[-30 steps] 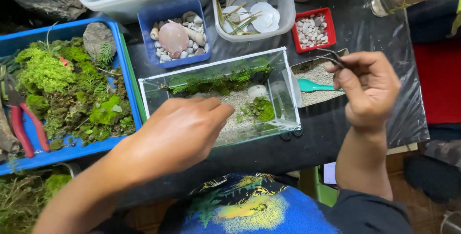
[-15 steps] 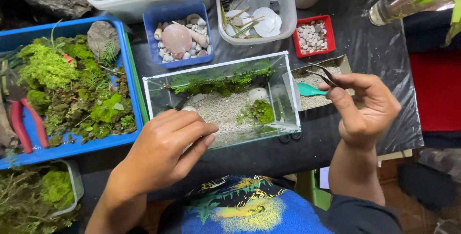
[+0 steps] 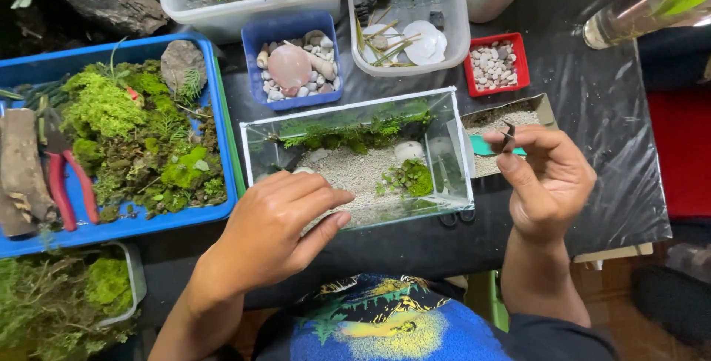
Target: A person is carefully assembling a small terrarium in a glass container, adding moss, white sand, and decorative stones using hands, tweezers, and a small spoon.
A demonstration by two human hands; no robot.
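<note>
Nearest the camera, the left hand (image 3: pixel 278 231) rests on the front rim of the glass tank (image 3: pixel 459 154), palm down, fingers loosely spread and pointing right along the edge; its grip holds nothing, only touching the glass. Just right of the tank, the right hand (image 3: pixel 548 179) hovers above the tabletop (image 3: pixel 592 109), its grip pinched closed on dark tweezers (image 3: pixel 506 137), whose short visible end sticks up and slightly away from the person. The tank lies to the left of that hand, its long axis running left to right, so the right hand is the nearer one to the tank's right end, while the left hand already steadies the front.

Inside the tank, pale sand (image 3: pixel 355 172) covers the floor, a small green plant clump (image 3: pixel 411 178) sits right of centre, and a band of moss (image 3: pixel 348 131) lines the back wall. Beyond the right hand, a shallow tray of sand (image 3: pixel 544 109) holds a teal scoop (image 3: pixel 481 146). Left of the tank, a blue tray (image 3: pixel 148 222) carries moss, a stone and red-handled pliers (image 3: pixel 70 187). Farther back stand a blue tub of shells (image 3: pixel 292 28), a red dish of pebbles (image 3: pixel 518 83) and white bins (image 3: pixel 252 7)
</note>
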